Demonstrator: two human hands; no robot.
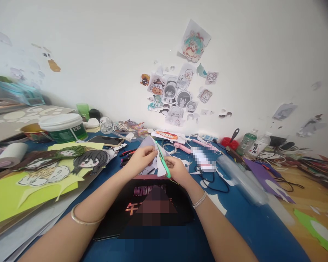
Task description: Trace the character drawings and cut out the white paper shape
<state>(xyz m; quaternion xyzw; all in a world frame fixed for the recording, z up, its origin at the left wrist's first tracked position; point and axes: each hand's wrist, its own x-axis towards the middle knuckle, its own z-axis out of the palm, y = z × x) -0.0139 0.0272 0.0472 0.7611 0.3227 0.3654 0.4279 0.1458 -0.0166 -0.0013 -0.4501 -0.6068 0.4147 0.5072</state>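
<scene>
My left hand (pixel 144 159) pinches a white sheet of paper (pixel 148 143), holding it up above the table's middle. In my right hand (pixel 177 169) is a pair of scissors (pixel 164 164) with green handles. The blades point up and away, against the paper near my left fingertips. Whether the blades are apart I cannot tell. Below both hands lies a black folder (pixel 117 207) with "MIDNIGHT" lettering, partly pixelated. Several marker pens (pixel 126 155) lie just left of the paper, partly behind my left hand.
Paper cutouts (pixel 90 160) and yellow sheets (pixel 5 203) cover the left side, near a white-lidded tub (pixel 60 125) and a phone (pixel 106 141). At right are a clear plastic roll (pixel 243 180), a black cord (pixel 214 189), bottles (pixel 248 142) and purple paper (pixel 265 176).
</scene>
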